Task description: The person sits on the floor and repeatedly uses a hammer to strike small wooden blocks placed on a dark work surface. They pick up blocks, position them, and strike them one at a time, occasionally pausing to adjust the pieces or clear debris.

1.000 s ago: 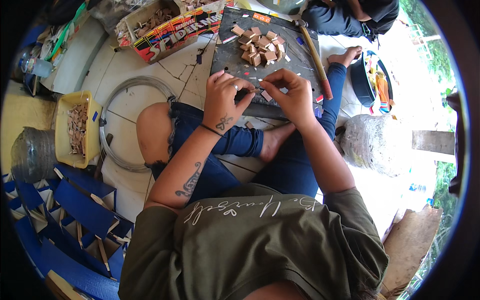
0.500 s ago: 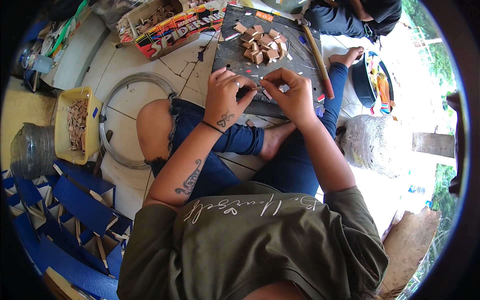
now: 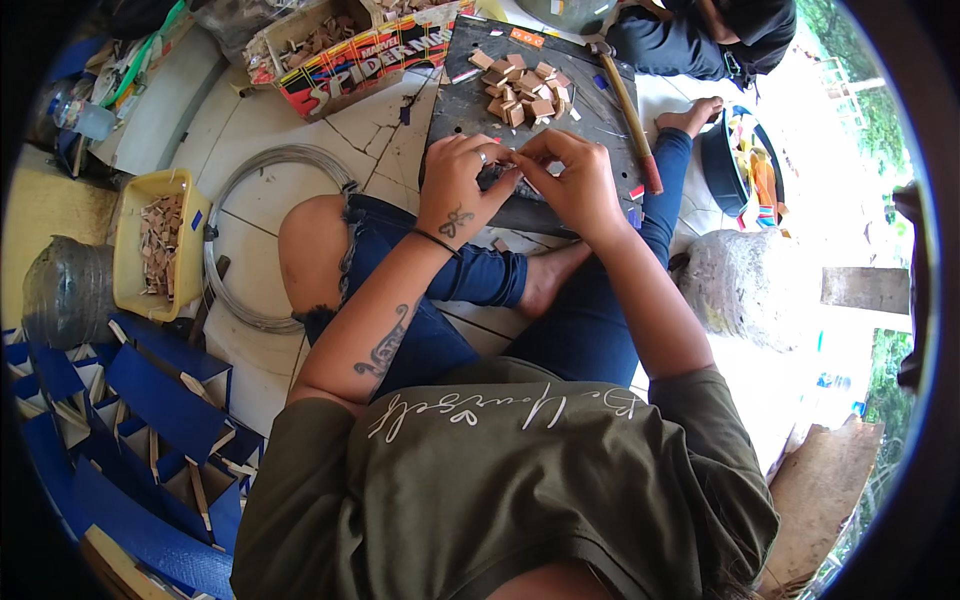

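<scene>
Both my hands meet over the near part of a dark board [image 3: 455, 105]. My left hand [image 3: 462, 180] has its fingers curled and pinched round something too small to make out. Fingertip to fingertip with it, my right hand [image 3: 572, 180] pinches at the same spot; what lies between the fingers is mostly hidden. Just beyond them is a heap of small brown wooden pieces [image 3: 520, 92] on the board. A hammer [image 3: 630, 120] with a wooden, red-ended handle lies along the board's right side.
Left of my knee lies a coil of wire [image 3: 225, 245], beside a yellow bin [image 3: 125, 250] of small wooden pieces. Blue boxes [image 3: 165, 400] crowd the lower left. A printed carton [image 3: 360, 65] holds more pieces. At right stands a dark tub [image 3: 720, 170]; another person [image 3: 670, 45] sits beyond.
My hands have drawn closer together, the right shifting slightly left and up. The view has tilted a little; the heap and hammer stay in place on the board.
</scene>
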Demonstrator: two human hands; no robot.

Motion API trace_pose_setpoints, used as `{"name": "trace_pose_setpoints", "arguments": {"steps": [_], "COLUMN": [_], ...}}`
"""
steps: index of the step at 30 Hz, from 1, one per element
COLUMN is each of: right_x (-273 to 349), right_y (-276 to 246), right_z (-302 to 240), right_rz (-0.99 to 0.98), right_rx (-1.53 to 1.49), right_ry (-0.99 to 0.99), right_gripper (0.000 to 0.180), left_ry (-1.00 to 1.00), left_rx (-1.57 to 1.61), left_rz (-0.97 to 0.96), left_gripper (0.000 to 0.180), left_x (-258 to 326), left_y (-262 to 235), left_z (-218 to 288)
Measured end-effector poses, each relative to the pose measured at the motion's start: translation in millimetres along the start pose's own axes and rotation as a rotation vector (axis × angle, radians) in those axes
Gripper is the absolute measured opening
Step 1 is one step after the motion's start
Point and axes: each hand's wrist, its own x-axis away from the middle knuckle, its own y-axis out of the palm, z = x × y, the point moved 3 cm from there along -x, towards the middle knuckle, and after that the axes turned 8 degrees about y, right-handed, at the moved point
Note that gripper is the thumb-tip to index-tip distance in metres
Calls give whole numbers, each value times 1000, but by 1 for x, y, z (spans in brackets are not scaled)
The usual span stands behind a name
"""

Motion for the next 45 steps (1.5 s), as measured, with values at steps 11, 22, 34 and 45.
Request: {"name": "trace_pose_setpoints", "arguments": {"steps": [11,22,34,45], "right_x": [-2,29,131,135], "right_y": [-78,-95,-87,-85], "right_z": [104,99,-49,-52], "right_rz": [334,172,-42,-73], "right_rx": [793,-22,236,210], "right_ry": [333,428,183,186], "right_gripper": [48,34,51,51], "left_ry": [-17,34,79,77], "left_rx": [183,188,165,178], "left_rz": [73,56,58,45], "left_gripper": [6,6,8,7], "left_x": [-2,-3,-2,-1], "left_y": [6,6,6,9], "left_z": [1,1,1,-1]}}
